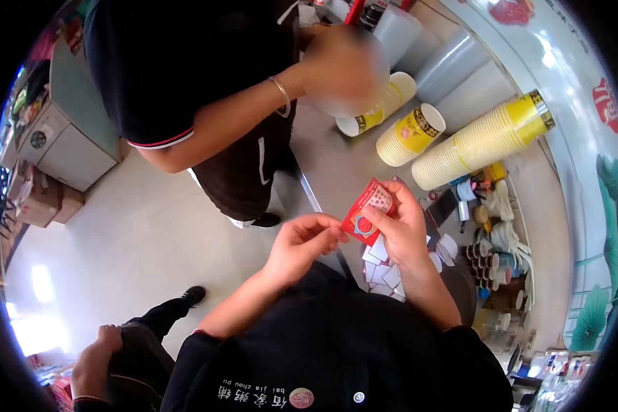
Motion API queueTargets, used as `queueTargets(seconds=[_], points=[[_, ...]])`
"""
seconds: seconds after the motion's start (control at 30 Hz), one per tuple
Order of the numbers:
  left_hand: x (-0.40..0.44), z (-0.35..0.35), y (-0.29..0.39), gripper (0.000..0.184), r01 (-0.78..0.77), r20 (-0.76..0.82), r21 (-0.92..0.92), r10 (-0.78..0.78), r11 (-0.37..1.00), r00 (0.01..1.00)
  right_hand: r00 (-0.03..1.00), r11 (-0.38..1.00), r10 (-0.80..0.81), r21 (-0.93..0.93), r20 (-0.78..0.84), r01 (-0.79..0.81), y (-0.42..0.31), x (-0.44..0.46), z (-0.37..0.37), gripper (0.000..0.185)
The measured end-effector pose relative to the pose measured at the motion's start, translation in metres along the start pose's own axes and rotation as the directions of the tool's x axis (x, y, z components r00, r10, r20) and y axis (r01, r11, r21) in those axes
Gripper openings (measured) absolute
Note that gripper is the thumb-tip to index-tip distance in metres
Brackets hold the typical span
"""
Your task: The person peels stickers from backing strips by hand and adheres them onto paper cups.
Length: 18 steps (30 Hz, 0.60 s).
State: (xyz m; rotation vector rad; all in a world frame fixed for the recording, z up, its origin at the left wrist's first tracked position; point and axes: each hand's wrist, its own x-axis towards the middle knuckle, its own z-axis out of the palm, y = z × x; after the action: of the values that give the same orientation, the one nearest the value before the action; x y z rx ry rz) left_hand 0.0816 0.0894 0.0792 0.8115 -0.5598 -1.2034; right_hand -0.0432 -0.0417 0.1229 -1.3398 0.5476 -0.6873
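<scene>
A small red printed card with a round blue-and-red design is held up in front of my body. My right hand grips it from the right, the thumb lying across its printed face. From the left, my left hand pinches the card's lower left corner between thumb and fingers. Below the card, several white cards lie scattered on the grey counter.
Stacks of yellow paper cups lie along the counter by the wall. A phone and small containers sit to the right. A co-worker stands close at the upper left; another person is at the lower left.
</scene>
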Motion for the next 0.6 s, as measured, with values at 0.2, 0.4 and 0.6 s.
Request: queueTargets(seconds=[0.2, 0.4, 0.6], points=[[-0.001, 0.002, 0.011, 0.011, 0.062, 0.009, -0.097, -0.062, 0.993, 0.998, 1.000, 1.000, -0.008, 0.012, 0.024, 0.008, -0.009, -0.001, 0.004, 0.035], [-0.005, 0.006, 0.012, 0.008, 0.076, -0.043, -0.087, -0.080, 0.993, 0.996, 0.997, 0.998, -0.052, 0.028, 0.051, 0.050, -0.008, -0.003, 0.007, 0.036], [-0.007, 0.005, 0.015, 0.009, 0.066, -0.018, -0.114, -0.069, 0.991, 0.997, 0.997, 0.998, -0.048, 0.030, 0.053, 0.046, -0.010, -0.004, 0.009, 0.036]])
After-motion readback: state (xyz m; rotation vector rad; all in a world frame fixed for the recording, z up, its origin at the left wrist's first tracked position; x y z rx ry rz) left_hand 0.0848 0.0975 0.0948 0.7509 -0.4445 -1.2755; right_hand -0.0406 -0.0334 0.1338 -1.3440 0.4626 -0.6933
